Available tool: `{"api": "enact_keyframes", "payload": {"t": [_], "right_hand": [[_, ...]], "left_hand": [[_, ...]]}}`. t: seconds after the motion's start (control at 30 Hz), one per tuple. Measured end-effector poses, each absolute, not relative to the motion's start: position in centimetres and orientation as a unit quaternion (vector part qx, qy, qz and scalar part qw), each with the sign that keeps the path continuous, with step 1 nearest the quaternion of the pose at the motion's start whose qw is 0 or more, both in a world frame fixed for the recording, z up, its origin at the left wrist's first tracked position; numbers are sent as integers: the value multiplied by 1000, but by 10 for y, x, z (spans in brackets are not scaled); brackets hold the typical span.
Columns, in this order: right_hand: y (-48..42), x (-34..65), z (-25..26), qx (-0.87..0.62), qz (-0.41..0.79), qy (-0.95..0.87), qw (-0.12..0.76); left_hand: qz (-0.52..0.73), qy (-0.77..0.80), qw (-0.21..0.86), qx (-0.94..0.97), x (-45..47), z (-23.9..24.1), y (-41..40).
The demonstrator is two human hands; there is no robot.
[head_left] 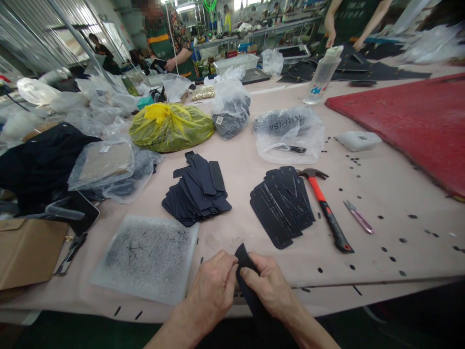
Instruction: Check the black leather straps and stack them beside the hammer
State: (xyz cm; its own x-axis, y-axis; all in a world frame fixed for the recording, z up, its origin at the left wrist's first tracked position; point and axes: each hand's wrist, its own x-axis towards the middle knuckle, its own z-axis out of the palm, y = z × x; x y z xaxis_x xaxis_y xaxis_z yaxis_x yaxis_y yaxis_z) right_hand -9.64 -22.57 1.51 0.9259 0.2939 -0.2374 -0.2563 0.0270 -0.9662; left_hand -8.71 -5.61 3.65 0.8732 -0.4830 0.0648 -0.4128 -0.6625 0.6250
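My right hand (267, 281) is closed around a dark leather-like strip (250, 293), thumb on its face, near the table's front edge. My left hand (217, 278) pinches at the strip's upper left edge; its fingertips partly hide what they grip. Beyond my hands lie two piles of dark cut pieces: a fanned stack of plain pieces (198, 194) on the left, and pieces with whitish streaks (281, 206) on the right. A claw hammer (329, 215) with a red and black handle rests beside the right pile, and pink thread snips (359, 217) lie past it.
A worn translucent board (145, 259) lies left of my hands, near a cardboard box (31, 249). Farther back are a yellow plastic bag (172, 128), clear bags (288, 133), a bottle (323, 75) and a red board (410, 126). Co-workers stand behind the table.
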Motion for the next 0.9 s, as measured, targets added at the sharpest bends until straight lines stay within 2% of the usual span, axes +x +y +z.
{"api": "enact_keyframes", "payload": {"t": [0.2,0.33,0.43,0.6,0.73,0.8,0.9], "right_hand": [[-225,-97,18,-676,181,-24,714],[-226,-96,8,-677,186,-4,712],[-227,-95,3,-646,207,18,734],[-227,-96,3,-550,264,73,789],[-233,-101,-1,-476,281,97,828],[-240,-100,-1,-473,284,95,829],[-255,-89,8,-544,249,42,800]], "left_hand": [[21,-270,285,919,-91,29,-64],[55,-245,300,920,-89,26,-70],[5,-154,378,913,-87,28,-74],[-162,69,586,791,-80,22,-71],[-100,258,717,639,-67,23,-46],[-46,302,739,600,-65,31,-25],[-64,321,748,578,-75,41,11]]}}
